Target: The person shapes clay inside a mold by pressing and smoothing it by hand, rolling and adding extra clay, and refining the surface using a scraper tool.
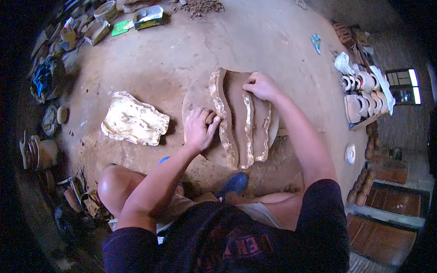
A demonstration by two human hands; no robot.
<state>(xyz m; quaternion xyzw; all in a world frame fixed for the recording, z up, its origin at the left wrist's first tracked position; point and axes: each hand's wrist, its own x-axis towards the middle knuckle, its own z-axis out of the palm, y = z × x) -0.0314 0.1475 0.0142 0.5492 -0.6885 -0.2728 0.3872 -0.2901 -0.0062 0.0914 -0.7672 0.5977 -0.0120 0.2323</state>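
Observation:
In front of me a mould-like piece (237, 113) rests on a round board (193, 98). It has brown, clay-like surfaces between several wavy, pale, chipped ridges. At its left side my left hand (200, 129) is closed around a small brown lump of clay (210, 118), its thumb against the outer left ridge. My right hand (263, 87) is at the far end, its fingers curled in and pressed onto the top of the middle ridge. Whatever its fingertips hold, if anything, is hidden. A separate cream-coloured plaster mould half (134, 119) lies on the floor to the left.
At the far left stand an open box (148, 17), a green lid (120, 27) and a round bowl (105, 11). Curved pale mould pieces (366, 98) are stacked at the right. A blue sandal (316, 43) lies far right. My bent legs are close below the board.

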